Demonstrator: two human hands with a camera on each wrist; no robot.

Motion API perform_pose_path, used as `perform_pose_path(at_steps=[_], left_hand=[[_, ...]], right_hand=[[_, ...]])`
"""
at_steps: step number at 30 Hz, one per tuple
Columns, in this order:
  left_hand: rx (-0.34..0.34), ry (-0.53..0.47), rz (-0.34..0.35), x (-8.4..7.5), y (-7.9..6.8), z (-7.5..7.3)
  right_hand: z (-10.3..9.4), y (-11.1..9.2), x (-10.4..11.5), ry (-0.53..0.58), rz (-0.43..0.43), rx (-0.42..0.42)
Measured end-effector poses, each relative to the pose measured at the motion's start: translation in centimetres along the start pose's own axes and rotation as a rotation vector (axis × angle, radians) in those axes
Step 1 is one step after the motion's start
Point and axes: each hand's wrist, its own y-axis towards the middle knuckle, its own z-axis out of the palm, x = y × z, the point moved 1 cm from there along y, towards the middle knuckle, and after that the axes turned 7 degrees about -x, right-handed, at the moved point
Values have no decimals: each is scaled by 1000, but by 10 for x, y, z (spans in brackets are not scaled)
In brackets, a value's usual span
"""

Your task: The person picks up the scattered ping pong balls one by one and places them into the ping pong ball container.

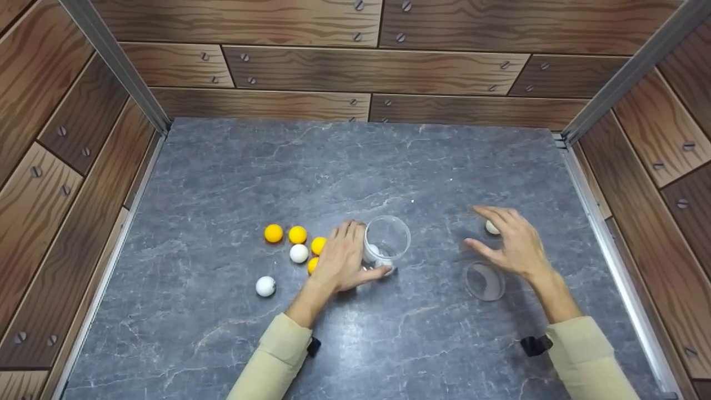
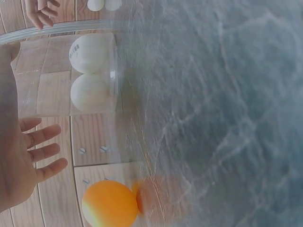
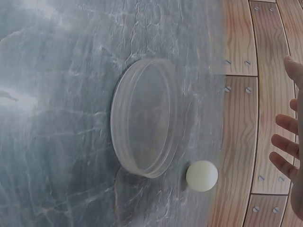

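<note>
A clear plastic jar (image 1: 389,236) stands upright without its lid, with white balls (image 2: 90,54) at its bottom. My left hand (image 1: 344,258) is at the jar's left side, fingers straight and thumb stretched along its near side. In the left wrist view the fingers (image 2: 45,151) of that hand are spread beside the jar. My right hand (image 1: 514,241) hovers with thumb and fingers apart and nothing between them. Below it are a white ball (image 1: 492,227), partly hidden by the fingers, and a clear round lid (image 1: 485,281) lying on the table.
Left of my left hand lie several orange balls (image 1: 273,233), some partly covered by the hand. Two white balls, one among them (image 1: 299,254) and one nearer (image 1: 265,286), lie there too. Wood-patterned panels (image 1: 377,72) enclose the grey marbled table (image 1: 355,166) at the back and sides.
</note>
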Motion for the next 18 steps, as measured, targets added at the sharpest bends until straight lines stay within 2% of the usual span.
perform_pose_path(at_steps=[9,18], left_hand=[[-19,7,13,1,-1,1],[-2,18,12,0,-1,0]], right_hand=[[-2,-7,-12,-10,109,36],[3,-14,-25,34,240,24]])
